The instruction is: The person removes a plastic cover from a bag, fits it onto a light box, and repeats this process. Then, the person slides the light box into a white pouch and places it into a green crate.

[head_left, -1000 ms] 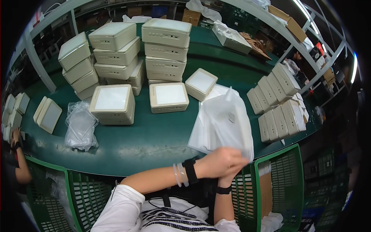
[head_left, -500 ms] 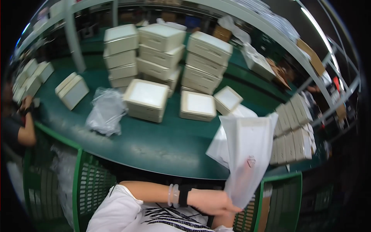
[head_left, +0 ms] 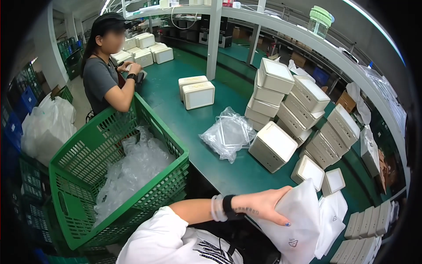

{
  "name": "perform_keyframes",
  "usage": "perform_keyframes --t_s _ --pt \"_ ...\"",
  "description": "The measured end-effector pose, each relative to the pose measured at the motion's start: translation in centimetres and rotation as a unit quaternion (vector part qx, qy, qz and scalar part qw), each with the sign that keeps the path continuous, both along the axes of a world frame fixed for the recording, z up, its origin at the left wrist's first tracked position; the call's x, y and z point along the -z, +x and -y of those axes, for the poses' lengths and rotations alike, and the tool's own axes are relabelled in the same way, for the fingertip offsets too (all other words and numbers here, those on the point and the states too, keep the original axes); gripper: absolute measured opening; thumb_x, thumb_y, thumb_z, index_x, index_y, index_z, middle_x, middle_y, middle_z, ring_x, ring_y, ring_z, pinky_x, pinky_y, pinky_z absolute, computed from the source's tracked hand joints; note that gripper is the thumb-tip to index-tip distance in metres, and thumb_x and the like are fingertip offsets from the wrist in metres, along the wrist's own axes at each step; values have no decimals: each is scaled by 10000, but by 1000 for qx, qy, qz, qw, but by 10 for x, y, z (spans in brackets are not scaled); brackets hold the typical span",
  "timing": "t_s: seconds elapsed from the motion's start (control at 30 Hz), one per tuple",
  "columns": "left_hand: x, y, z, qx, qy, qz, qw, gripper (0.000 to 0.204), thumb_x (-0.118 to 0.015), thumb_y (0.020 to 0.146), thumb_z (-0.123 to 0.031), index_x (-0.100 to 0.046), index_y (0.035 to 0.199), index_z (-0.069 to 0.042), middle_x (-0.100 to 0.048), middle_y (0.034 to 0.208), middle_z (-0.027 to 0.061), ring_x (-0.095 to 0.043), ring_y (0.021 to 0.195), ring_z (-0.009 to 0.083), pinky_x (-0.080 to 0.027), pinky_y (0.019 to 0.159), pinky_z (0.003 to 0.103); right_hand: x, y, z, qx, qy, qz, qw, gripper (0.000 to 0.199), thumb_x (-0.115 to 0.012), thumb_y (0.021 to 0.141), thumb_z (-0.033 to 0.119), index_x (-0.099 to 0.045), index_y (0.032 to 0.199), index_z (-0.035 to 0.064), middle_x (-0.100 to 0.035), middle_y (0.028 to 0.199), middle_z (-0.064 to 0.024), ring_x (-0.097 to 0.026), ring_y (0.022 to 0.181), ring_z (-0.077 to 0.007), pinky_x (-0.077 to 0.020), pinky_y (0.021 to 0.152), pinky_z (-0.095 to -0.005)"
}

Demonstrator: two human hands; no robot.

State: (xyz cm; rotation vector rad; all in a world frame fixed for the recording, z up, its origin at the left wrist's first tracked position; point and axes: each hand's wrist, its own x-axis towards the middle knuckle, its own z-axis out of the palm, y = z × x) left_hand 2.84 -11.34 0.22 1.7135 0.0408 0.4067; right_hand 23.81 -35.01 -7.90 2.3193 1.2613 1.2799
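Note:
My left hand (head_left: 263, 204), with a dark wristband and clear bangles at the wrist, grips the upper side of a white translucent packing bag (head_left: 294, 220). Its thumb lies across the front and the fingers go behind. The bag stands bulging at the table's near edge; what is inside cannot be made out. My right hand is hidden, likely by the bag. More flat white bags (head_left: 330, 224) lie on the table just right of it. Beyond these are a small cream box (head_left: 333, 181) and a wider cream box (head_left: 307, 170), both with pale tops.
Stacks of cream boxes (head_left: 303, 103) fill the table's back right; more boxes (head_left: 369, 224) stand in rows at near right. Clear plastic (head_left: 228, 134) lies mid-table. A green crate (head_left: 118, 176) at left holds plastic bags. A co-worker (head_left: 103, 66) stands at the far left, hands on a box.
The view has swung left, bringing the crate and co-worker into sight. My left hand has moved from the bag's lower end to its upper part, and the bag sits lower.

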Motion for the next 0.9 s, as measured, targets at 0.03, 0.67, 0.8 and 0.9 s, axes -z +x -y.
perform_keyframes --t_s 0.03,0.67,0.8,0.9 --pt "3 -4 4 26 -52 -13 998 797 -752 765 -349 -341 1330 35 -502 1249 177 -512 1136 272 -410 957 370 -1 -15 0 19 -23 34 999 1000 -799 632 478 -365 1391 -8 -378 1415 -235 -379 1313 -289 -287 1109 -398" --pt "5 -3 6 60 441 280 851 235 -640 745 -60 -538 957 -66 -664 989 180 -658 899 384 -551 762 464 -117 -61 -20 -414 11 -561 717 600 -677 809 316 -470 1256 -27 -530 1257 -191 -496 1178 -367 -383 1023 -408" --pt "16 -6 12 148 320 274 895 226 -597 813 -63 -484 1004 -20 -610 1052 198 -622 964 339 -507 836 402 -130 -106 22 -330 2 -519 788 666 -802 593 295 -526 1131 16 -567 1094 -181 -576 998 -362 -454 914 -382" --pt "23 10 35 -14 -6 238 971 249 -527 918 -135 -494 1113 17 -582 1044 162 -576 963 263 -469 854 356 -135 -113 66 -277 117 -433 850 671 -821 524 278 -537 1084 40 -585 1007 -142 -601 907 -329 -501 795 -381"
